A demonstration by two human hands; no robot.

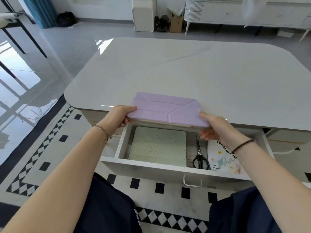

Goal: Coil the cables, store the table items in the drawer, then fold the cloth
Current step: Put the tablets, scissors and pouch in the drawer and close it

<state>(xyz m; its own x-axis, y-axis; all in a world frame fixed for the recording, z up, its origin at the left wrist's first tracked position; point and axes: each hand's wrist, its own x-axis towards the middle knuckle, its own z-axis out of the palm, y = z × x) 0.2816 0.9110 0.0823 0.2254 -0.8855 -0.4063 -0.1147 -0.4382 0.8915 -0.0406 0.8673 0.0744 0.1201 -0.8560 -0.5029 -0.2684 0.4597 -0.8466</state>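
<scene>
A lilac tablet case (164, 109) is held flat at the table's near edge, half over the open drawer (151, 167). My left hand (117, 118) grips its left edge and my right hand (212, 127) grips its right edge. Inside the drawer lie a pale green dotted tablet case (159, 146), black-handled scissors (200, 156) and a white patterned cloth item (222, 158) at the right. No cables are visible.
The white marble-look table (193, 73) stretches ahead. A checkered black-and-white rug (50, 148) lies under it. A white bin (143, 15), a cardboard box (175, 24) and a white sideboard (235, 12) stand at the far wall. Dark chair legs (21, 36) are at the left.
</scene>
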